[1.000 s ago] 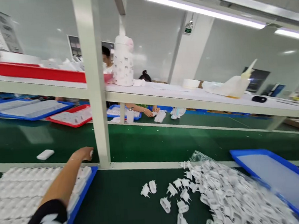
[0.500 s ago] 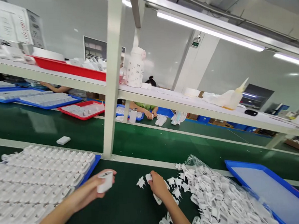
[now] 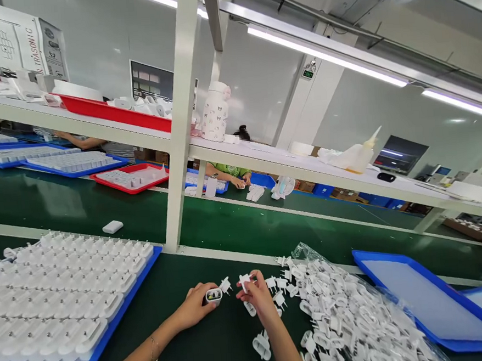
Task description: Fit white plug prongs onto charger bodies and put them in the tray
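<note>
White casing (image 3: pixel 214 297) partly behind left hand (image 3: pixel 197 305)

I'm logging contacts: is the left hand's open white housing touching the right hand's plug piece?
Apart. The head view shows a clear gap, with dark-green tabletop between the housing and plug piece.

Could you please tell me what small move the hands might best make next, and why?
Probably bring the right hand toward the left hand, to line up the small white piece with the white casing. The right hand holds the piece at its fingertips, the left grips the casing with its open end showing, and the two parts are still apart.
</note>
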The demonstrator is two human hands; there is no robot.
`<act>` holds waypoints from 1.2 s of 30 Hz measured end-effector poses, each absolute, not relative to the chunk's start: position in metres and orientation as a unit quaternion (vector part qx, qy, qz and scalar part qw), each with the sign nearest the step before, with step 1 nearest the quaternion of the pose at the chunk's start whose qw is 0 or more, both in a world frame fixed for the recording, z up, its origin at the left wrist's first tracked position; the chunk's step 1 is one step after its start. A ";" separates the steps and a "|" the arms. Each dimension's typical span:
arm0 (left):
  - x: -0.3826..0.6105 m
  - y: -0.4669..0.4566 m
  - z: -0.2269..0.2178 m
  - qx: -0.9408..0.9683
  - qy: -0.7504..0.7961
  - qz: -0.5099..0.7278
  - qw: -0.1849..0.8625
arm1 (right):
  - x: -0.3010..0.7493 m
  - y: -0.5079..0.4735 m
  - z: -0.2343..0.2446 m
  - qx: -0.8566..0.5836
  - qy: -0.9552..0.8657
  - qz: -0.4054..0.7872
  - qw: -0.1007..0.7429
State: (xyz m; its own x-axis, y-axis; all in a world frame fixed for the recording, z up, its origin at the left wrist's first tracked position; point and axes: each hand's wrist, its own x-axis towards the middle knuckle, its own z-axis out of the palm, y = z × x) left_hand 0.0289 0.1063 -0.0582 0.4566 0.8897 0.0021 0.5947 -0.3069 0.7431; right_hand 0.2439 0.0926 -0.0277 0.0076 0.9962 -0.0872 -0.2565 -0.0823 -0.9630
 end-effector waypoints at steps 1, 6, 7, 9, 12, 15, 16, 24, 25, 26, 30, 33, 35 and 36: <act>0.029 0.107 -0.062 0.773 0.485 0.224 0.340 | 0.240 0.090 -0.025 -0.444 -0.391 0.587 0.553; 0.031 0.107 -0.079 0.760 0.508 0.282 0.293 | 0.226 0.083 -0.024 -0.433 -0.403 0.576 0.565; 0.032 0.107 -0.080 0.759 0.509 0.287 0.286 | 0.225 0.083 -0.027 -0.437 -0.412 0.567 0.564; 0.033 0.105 -0.079 0.761 0.508 0.292 0.278 | 0.223 0.083 -0.034 -0.442 -0.424 0.555 0.563; 0.034 0.102 -0.074 0.769 0.497 0.297 0.272 | 0.226 0.080 -0.042 -0.445 -0.424 0.550 0.565; 0.034 0.101 -0.070 0.772 0.488 0.300 0.275 | 0.231 0.077 -0.043 -0.431 -0.401 0.581 0.561; 0.033 0.100 -0.069 0.773 0.486 0.300 0.278 | 0.233 0.075 -0.042 -0.422 -0.394 0.596 0.558; 0.033 0.095 -0.059 0.793 0.433 0.311 0.293 | 0.235 0.070 -0.049 -0.448 -0.469 0.544 0.532; 0.033 0.094 -0.058 0.795 0.424 0.316 0.298 | 0.236 0.070 -0.050 -0.466 -0.480 0.533 0.518; 0.033 0.094 -0.057 0.796 0.414 0.321 0.304 | 0.237 0.070 -0.050 -0.483 -0.490 0.523 0.504; 0.032 0.096 -0.056 0.799 0.387 0.331 0.320 | 0.237 0.069 -0.046 -0.536 -0.520 0.463 0.478; 0.031 0.098 -0.057 0.804 0.382 0.323 0.321 | 0.235 0.069 -0.045 -0.541 -0.496 0.454 0.505; 0.032 0.098 -0.058 0.806 0.388 0.312 0.320 | 0.234 0.069 -0.044 -0.513 -0.451 0.504 0.529; 0.032 0.098 -0.058 0.807 0.393 0.303 0.319 | 0.234 0.068 -0.044 -0.493 -0.427 0.536 0.537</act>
State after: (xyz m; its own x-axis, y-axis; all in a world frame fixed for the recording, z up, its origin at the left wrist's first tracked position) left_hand 0.0323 0.0981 -0.0584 0.5073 0.8280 0.2390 0.4405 -0.4875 0.7539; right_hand 0.2344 0.0684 -0.0440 0.0617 0.9957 -0.0695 -0.1550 -0.0592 -0.9861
